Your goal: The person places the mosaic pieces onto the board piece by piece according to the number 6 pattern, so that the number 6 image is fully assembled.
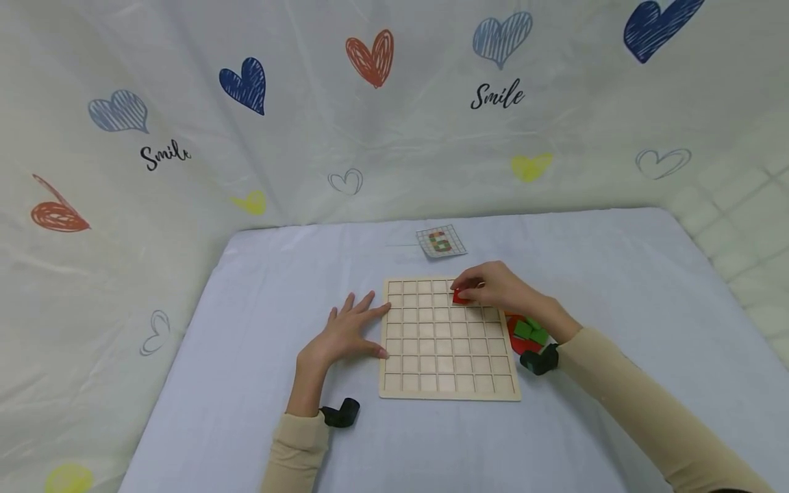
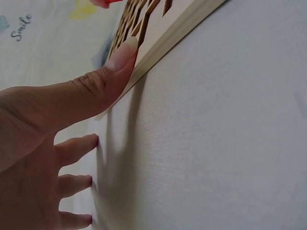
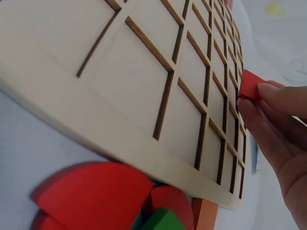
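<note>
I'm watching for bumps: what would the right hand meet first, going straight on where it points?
Probably the board, beneath the red piece the right hand pinches; whether piece and board touch is unclear.

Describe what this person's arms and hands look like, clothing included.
A creased beige fabric left sleeve and matching right sleeve reach toward the wrists. A small dark left wrist camera and similar right wrist camera are worn there. The left hand and right hand wear no gloves.

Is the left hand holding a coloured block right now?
No, the left hand is spread and empty, its thumb resting on the edge of the pale, flat wooden grid board.
</note>
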Motion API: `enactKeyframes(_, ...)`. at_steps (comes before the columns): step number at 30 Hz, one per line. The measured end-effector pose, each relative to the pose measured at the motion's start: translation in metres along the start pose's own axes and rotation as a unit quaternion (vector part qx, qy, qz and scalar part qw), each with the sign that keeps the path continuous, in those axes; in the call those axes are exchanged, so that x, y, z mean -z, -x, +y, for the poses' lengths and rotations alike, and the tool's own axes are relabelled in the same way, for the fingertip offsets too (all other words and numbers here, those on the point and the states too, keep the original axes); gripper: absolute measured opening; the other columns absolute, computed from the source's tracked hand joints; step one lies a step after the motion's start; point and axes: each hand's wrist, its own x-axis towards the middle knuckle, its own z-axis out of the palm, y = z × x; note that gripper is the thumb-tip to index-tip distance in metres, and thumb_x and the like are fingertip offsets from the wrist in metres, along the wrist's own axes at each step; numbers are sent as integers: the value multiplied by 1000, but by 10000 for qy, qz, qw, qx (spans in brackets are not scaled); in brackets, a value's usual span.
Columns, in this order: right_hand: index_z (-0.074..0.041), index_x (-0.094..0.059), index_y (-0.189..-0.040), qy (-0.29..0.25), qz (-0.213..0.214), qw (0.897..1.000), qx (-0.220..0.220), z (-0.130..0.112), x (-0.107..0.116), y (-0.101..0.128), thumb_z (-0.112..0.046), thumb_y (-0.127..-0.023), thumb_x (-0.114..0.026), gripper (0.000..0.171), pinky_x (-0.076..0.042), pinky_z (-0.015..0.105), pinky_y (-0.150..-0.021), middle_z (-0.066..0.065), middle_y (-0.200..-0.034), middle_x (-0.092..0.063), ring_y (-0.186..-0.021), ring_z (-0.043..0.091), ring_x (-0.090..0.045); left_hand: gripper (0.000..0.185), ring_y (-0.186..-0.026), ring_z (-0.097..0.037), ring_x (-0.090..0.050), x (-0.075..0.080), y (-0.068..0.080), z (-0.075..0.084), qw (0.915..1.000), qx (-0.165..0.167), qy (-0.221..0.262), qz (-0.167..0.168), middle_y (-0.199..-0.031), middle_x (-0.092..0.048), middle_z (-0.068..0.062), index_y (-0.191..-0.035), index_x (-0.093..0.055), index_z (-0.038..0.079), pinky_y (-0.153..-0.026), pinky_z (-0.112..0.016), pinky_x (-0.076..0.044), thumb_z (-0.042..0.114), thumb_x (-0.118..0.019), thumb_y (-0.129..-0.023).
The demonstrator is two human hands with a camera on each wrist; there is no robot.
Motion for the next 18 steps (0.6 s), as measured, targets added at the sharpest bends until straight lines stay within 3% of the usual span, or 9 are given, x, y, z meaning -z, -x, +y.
enactKeyframes(18, -7, -78, -100, 678, -116, 9971, 330, -5, -10, -15, -8, -88, -70, 15, -55, 34, -77, 4, -97, -73, -90, 21, -65, 92, -152, -35, 2, 0, 1, 0, 10000, -23, 20, 48, -164, -14, 2, -148, -38, 38, -118, -64, -3, 42, -85, -69)
